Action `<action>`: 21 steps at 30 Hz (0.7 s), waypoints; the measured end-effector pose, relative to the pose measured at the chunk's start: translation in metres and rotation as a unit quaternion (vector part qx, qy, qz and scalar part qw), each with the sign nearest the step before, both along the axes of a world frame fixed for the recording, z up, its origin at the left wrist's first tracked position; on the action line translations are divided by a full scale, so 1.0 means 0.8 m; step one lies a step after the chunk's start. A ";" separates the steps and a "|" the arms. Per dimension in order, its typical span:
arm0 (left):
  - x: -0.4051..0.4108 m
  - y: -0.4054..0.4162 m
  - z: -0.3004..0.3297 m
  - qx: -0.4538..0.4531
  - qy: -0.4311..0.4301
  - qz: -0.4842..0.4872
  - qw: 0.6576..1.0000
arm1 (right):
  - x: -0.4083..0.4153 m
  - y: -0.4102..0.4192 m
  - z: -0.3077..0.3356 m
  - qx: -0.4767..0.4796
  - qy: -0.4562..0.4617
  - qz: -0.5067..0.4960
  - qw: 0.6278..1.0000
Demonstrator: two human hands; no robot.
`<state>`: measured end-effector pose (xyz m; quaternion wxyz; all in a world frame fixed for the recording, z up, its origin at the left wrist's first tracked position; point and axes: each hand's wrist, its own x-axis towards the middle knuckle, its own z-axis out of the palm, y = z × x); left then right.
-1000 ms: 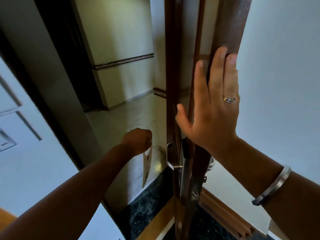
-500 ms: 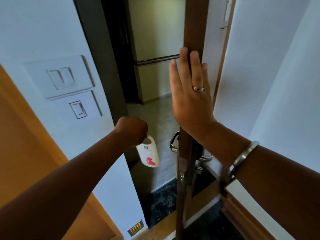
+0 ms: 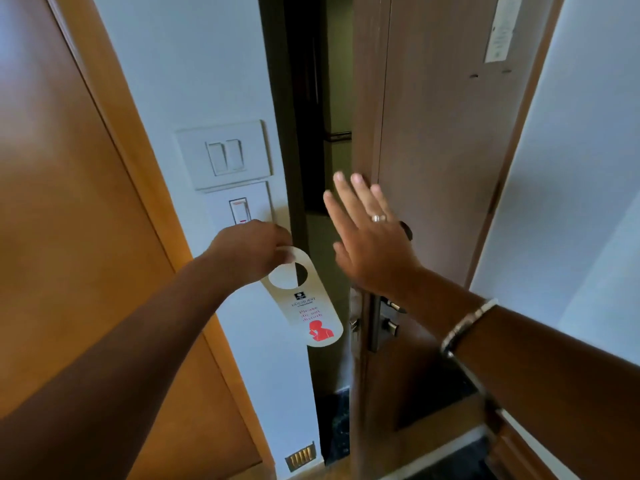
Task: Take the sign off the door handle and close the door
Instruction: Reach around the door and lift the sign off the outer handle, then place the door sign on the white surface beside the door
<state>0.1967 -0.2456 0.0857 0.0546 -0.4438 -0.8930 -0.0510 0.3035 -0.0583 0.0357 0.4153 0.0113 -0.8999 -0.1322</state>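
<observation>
My left hand (image 3: 249, 252) grips the top loop of a white do-not-disturb sign (image 3: 304, 303) with red print, which hangs free in front of the door gap, off the handle. The brown door (image 3: 436, 140) stands ajar, with a narrow dark gap on its left. My right hand (image 3: 370, 237), fingers spread, lies flat against the door near its edge, above the metal lock and handle plate (image 3: 384, 323). The handle itself is mostly hidden behind my right wrist.
A white wall with a switch panel (image 3: 225, 154) and a card slot (image 3: 239, 211) is left of the gap. An orange wooden panel (image 3: 69, 202) fills the far left. A paper notice (image 3: 500, 29) is stuck high on the door. A white wall rises at right.
The door has swung further toward the frame, and the gap has narrowed. My left hand has pulled the sign back inside, away from the handle. My right hand has stayed flat on the door.
</observation>
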 end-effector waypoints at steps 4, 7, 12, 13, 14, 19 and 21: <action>-0.005 -0.028 0.012 0.057 -0.081 -0.051 0.994 | 0.016 -0.007 -0.051 -0.239 -0.199 0.138 0.940; -0.006 -0.032 0.016 0.121 -0.133 -0.081 0.980 | 0.017 0.002 -0.081 -0.422 -0.327 0.127 0.836; 0.000 0.011 -0.019 0.144 -0.184 -0.073 0.970 | 0.032 0.054 -0.118 -0.523 -0.332 0.090 0.780; 0.005 0.022 -0.028 0.147 -0.195 -0.074 0.967 | 0.036 0.065 -0.122 -0.523 -0.339 0.077 0.778; 0.011 0.040 -0.040 0.153 -0.207 -0.077 0.963 | 0.042 0.083 -0.128 -0.519 -0.348 0.056 0.779; 0.048 0.152 -0.121 0.172 -0.260 -0.081 0.947 | 0.081 0.199 -0.174 -0.524 -0.407 -0.035 0.748; 0.066 0.213 -0.162 0.178 -0.289 -0.084 0.937 | 0.109 0.255 -0.196 -0.539 -0.419 -0.063 0.728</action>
